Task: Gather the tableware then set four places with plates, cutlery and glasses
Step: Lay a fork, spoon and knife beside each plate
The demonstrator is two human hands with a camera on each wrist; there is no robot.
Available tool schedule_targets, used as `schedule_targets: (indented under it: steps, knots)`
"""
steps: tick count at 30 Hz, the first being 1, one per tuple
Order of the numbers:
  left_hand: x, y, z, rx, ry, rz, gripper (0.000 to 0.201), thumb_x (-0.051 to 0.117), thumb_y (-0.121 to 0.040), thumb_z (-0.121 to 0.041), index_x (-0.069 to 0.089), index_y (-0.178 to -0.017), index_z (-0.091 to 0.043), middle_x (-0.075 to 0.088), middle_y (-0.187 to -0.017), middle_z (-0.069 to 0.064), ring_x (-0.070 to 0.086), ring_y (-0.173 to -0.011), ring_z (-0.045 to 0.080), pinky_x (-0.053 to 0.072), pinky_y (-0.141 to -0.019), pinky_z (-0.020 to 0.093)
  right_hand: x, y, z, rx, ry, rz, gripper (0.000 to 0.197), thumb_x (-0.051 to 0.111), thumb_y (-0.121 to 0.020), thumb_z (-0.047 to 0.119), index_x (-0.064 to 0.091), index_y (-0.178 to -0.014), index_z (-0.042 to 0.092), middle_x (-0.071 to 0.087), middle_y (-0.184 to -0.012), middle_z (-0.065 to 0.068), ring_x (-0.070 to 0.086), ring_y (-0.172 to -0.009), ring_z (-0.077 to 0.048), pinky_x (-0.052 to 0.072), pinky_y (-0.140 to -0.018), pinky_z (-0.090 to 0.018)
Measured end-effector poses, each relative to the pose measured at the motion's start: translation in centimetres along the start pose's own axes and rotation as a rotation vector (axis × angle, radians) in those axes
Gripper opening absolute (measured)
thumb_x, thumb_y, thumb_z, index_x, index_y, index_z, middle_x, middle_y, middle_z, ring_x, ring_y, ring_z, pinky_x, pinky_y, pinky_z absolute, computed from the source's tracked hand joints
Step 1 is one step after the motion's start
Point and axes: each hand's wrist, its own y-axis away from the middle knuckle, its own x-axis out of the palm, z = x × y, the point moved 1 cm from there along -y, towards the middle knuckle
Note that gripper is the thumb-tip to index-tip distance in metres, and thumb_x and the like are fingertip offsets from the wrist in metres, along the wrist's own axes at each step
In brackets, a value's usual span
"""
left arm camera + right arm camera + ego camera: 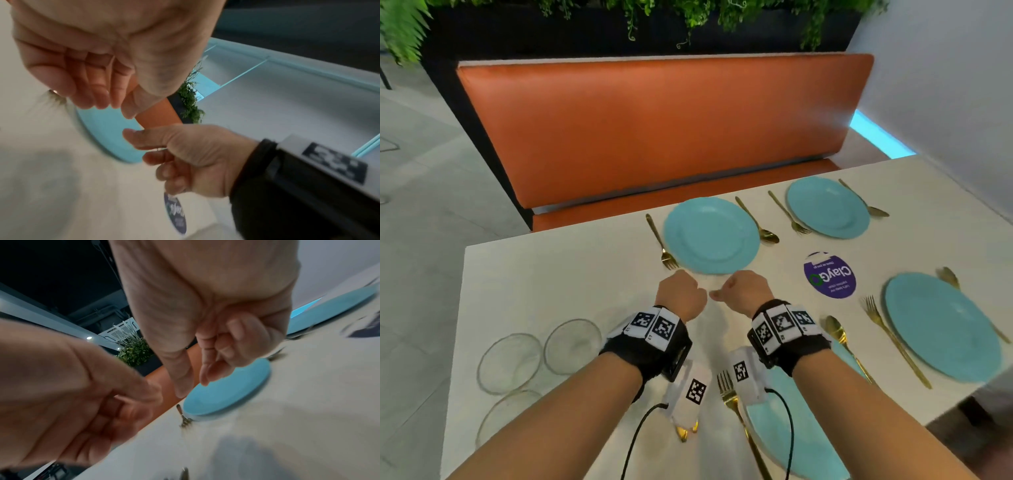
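Four turquoise plates lie on the white table: far left plate, far right plate, near right plate, and a near plate partly under my right forearm. Gold forks and spoons flank them, such as the fork and spoon. Three clear glasses stand grouped at the near left. My left hand and right hand hover side by side just short of the far left plate, holding nothing. Left fingers hang loosely bent; right fingers are curled in.
A round purple sticker lies flat mid-table. An orange bench runs along the table's far edge, with plants behind it. The wall is on the right, open floor on the left. A near fork lies between my forearms.
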Motion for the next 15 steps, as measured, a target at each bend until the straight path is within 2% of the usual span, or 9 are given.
schedule_targets:
  steps: [1,2,3,6,9,11,15]
  knots:
    - [1.5,0.6,0.4,-0.045,-0.039,0.029,0.041,0.050,-0.091,-0.028,0.056,-0.120,0.001,0.059,-0.127,0.013,0.054,-0.118,0.029,0.042,-0.097,0.031,0.2,1.0,-0.8,0.004,0.006,0.016,0.039,0.062,-0.086,0.043,0.066,-0.100,0.007,0.064,-0.113,-0.009,0.058,-0.111,-0.026,0.045,-0.087,-0.031]
    - [2.7,1.1,0.7,-0.086,-0.085,0.035,0.046,0.050,-0.092,-0.031,0.053,-0.124,0.001,0.056,-0.131,0.014,0.053,-0.121,0.029,0.043,-0.099,0.032,0.5,1.9,-1.6,0.005,0.013,0.026,0.044,0.061,-0.086,0.044,0.065,-0.107,0.005,0.064,-0.117,-0.009,0.057,-0.112,-0.025,0.045,-0.090,-0.031]
    - [3.8,1.9,1.0,-0.144,-0.120,0.018,0.049,0.050,-0.092,-0.033,0.048,-0.130,-0.001,0.051,-0.136,0.014,0.049,-0.125,0.028,0.041,-0.103,0.033,0.9,2.6,-2.3,0.009,0.017,0.036,0.045,0.061,-0.086,0.044,0.065,-0.108,0.005,0.064,-0.119,-0.009,0.058,-0.113,-0.025,0.045,-0.091,-0.031]
    - [6.0,4.1,2.6,-0.323,-0.225,-0.037,0.056,0.050,-0.094,-0.035,0.034,-0.137,-0.003,0.038,-0.140,0.012,0.039,-0.131,0.026,0.034,-0.108,0.033,2.3,4.8,-3.6,-0.026,0.027,0.089,0.044,0.060,-0.087,0.045,0.066,-0.102,0.004,0.066,-0.117,-0.010,0.059,-0.110,-0.024,0.045,-0.091,-0.030]
    - [7.7,5.4,4.8,-0.417,-0.246,-0.049,0.067,0.057,-0.085,-0.047,0.035,-0.133,-0.005,0.041,-0.131,0.012,0.044,-0.121,0.025,0.040,-0.100,0.033,3.6,7.0,-4.4,-0.059,0.021,0.116,0.042,0.058,-0.089,0.041,0.068,-0.108,0.005,0.066,-0.117,-0.009,0.059,-0.111,-0.024,0.046,-0.093,-0.030]
    - [8.5,6.1,6.1,-0.433,-0.235,-0.042,0.074,0.063,-0.079,-0.052,0.036,-0.130,-0.006,0.042,-0.128,0.012,0.047,-0.117,0.024,0.044,-0.095,0.033,4.6,8.3,-5.0,-0.062,-0.007,0.114,0.039,0.059,-0.088,0.039,0.068,-0.105,0.005,0.066,-0.115,-0.008,0.059,-0.109,-0.024,0.046,-0.090,-0.030]
    - [9.3,7.2,7.0,-0.403,-0.227,-0.059,0.063,0.065,-0.085,-0.038,0.032,-0.127,-0.005,0.041,-0.129,0.012,0.045,-0.122,0.024,0.043,-0.098,0.031,5.9,10.4,-5.8,-0.065,-0.048,0.087,0.027,0.061,-0.088,0.034,0.064,-0.086,0.007,0.068,-0.107,-0.008,0.061,-0.105,-0.023,0.048,-0.087,-0.028]
